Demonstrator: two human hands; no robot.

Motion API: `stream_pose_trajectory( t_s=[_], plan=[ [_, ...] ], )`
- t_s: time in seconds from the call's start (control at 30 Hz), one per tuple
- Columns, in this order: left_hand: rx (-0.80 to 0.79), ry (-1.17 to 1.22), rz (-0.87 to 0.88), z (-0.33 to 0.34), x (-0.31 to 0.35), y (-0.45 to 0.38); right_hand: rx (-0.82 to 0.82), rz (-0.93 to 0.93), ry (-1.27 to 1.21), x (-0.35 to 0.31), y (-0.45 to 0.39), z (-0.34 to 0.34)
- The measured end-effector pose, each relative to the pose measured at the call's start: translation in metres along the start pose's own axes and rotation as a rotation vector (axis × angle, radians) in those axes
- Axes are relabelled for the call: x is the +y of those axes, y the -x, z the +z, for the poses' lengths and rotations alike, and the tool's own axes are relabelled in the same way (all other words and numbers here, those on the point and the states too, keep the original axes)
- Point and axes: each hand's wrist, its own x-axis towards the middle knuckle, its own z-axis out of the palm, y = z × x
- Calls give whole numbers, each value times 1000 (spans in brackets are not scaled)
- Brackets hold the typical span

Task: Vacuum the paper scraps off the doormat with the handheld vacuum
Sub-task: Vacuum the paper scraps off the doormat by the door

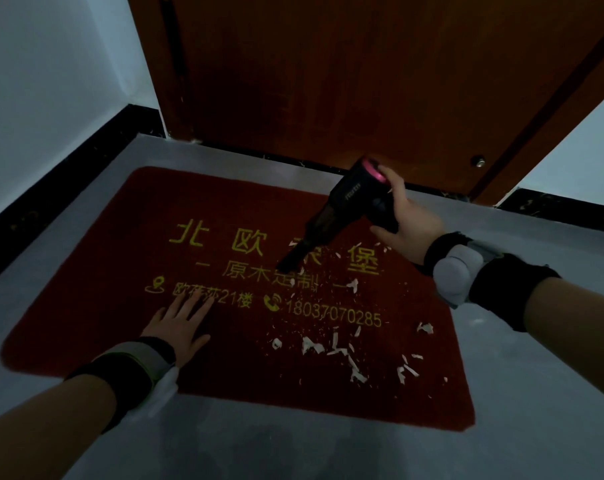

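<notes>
Head view. Mat (86,341), red, with yellow lettering, is laid flat on a grey floor (293,452) just before a brown wooden door (328,81). Scraps (338,348) of white paper are scattered over the right half of the mat, the larger pieces near its lower right area, finer bits spread up toward the lettering. Vacuum (349,199), black with a pink ring at its rear end, is held tilted, its nozzle pointed down and left, the tip set at the mat among the uppermost scraps. Right hand (402,216) is wrapped round the vacuum's handle, fingers curled about it; a black band and a grey device are worn at the wrist. Left hand (181,323) is laid palm down on the mat's left half, fingers straight and spread, nothing gripped; a banded wrist strap is worn. White walls with black skirting are seen either side of the door.
</notes>
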Motion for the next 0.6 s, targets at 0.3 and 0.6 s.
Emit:
stream_pose_trajectory(
  t_s=[0.3,0.6],
  plan=[
    [-20,-61,-10,4,-3,5,145,260,85,-12,-16,8],
    [-56,-28,-3,2,-2,4,170,162,-24,-20,-12,10]
  ],
)
